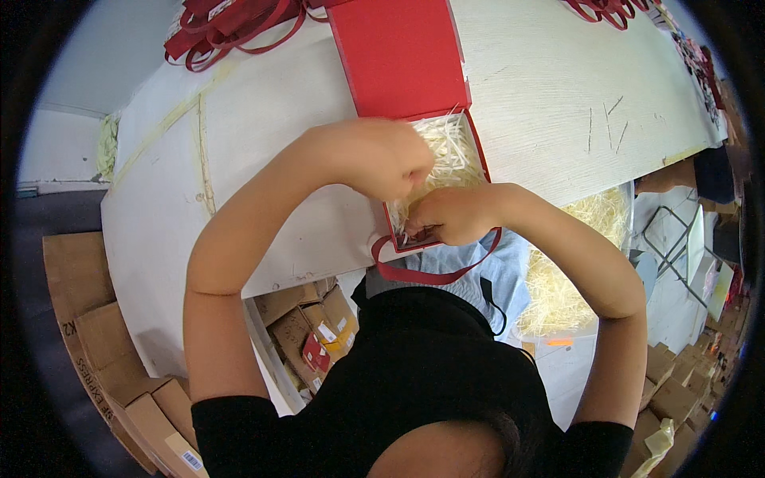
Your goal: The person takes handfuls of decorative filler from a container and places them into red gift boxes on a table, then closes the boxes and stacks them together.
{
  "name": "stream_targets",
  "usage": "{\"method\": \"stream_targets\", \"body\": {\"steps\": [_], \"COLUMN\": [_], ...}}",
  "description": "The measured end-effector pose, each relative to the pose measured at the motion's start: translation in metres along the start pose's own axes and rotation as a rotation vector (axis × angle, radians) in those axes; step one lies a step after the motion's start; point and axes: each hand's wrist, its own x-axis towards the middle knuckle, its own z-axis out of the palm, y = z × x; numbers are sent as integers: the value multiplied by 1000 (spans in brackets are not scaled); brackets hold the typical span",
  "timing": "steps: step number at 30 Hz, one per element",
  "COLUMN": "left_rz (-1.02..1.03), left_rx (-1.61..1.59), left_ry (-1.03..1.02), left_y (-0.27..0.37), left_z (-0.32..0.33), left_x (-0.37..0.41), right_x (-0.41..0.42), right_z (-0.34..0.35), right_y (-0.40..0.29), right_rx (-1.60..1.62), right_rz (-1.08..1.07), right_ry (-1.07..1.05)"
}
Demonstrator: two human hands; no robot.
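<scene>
A red gift box (484,156) stands at the near edge of the white table, its red lid (403,57) folded back away from me. Cream shredded paper (449,146) fills its inside. My left hand (397,161) is over the box's left side, fingers curled at the shredded paper and slightly blurred. My right hand (457,215) reaches into the near end, its fingers down in the paper and partly hidden. A dark red ribbon handle (427,277) loops from the box's near side over the table edge. Whether either hand grips any strands is not visible.
Red bags with straps (239,27) lie at the table's far left, and more red straps (615,12) at the far right. Below the table on the right is a clear bin of shredded paper (553,293). Cardboard boxes (323,328) stand below on the left. Another person's arm (666,178) shows at right.
</scene>
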Motion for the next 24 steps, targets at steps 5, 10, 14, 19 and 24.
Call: {"method": "stream_targets", "body": {"steps": [5,10,14,19,24], "left_rz": [-20,-232,-268,-161,-139], "left_rx": [-132,-86,174,62,-233], "left_ry": [418,407,487,482,879], "left_y": [4,9,19,27,39], "left_z": [2,34,60,28,-2], "left_x": [17,46,58,33,-47], "right_x": [-29,-93,-114,-63,-47], "right_z": [-15,-40,-47,-51,-71], "right_y": [-9,-15,0,45,81], "right_rx": [172,330,324,168,355], "right_rz": [-1,-101,218,308,141], "right_ry": [55,546,959,1181,999]}}
